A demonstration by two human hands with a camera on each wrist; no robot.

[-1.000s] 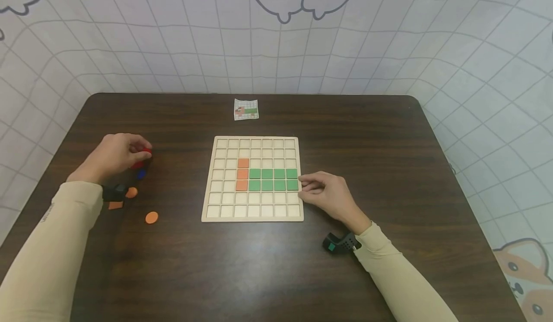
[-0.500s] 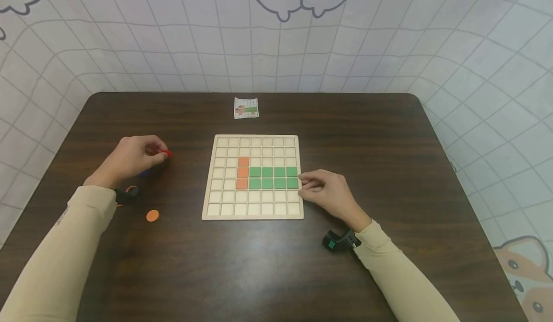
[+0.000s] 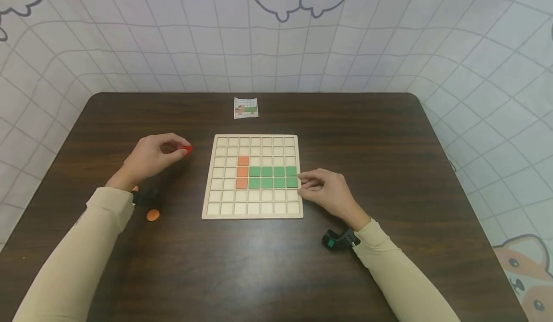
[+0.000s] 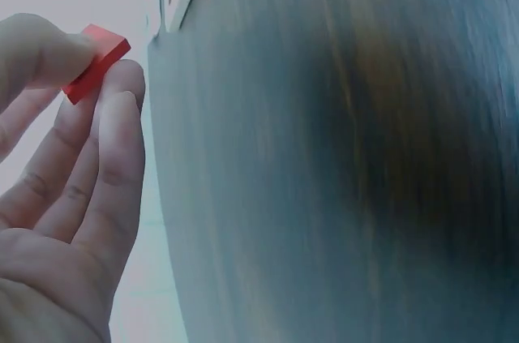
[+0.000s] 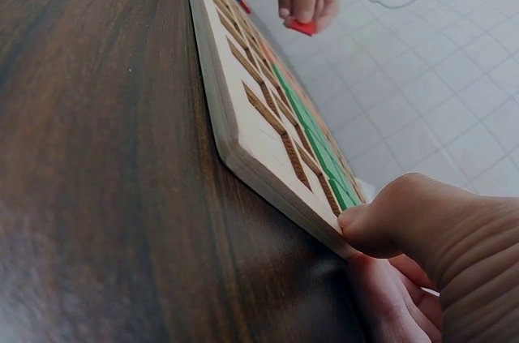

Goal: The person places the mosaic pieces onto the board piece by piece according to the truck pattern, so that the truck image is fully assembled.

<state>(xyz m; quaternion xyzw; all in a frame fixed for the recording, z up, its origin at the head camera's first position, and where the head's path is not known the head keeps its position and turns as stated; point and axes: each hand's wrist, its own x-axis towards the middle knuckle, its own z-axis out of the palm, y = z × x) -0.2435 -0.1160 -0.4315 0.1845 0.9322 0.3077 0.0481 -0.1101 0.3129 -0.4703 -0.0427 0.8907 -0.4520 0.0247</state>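
Between thumb and fingertips, my left hand (image 3: 149, 159) pinches a small red tile (image 4: 97, 59), raised above the table left of the board. A pale wooden grid board (image 3: 252, 217) lies mid-table. Its recesses bear a column of orange square tiles (image 3: 243, 172) and two rows of green square tiles (image 3: 267, 177). My right hand (image 3: 326, 192) rests at the board's right side. Its thumb and index fingertips touch that edge, set apart from each other; the other fingers are bent. In the right wrist view the thumb (image 5: 377, 225) lies against the board's rim.
An orange disc (image 3: 153, 215) lies left of the board. Another orange piece (image 3: 136, 188) is mostly hidden by the left wrist and its black strap (image 3: 145, 197). A small printed grid card (image 3: 246, 108) lies behind the board. Patterned sheeting (image 3: 276, 63) surrounds the table.
My left hand has lifted the red tile from the loose pieces at the left and carried it rightward towards the board. The right hand stays at the board's edge.
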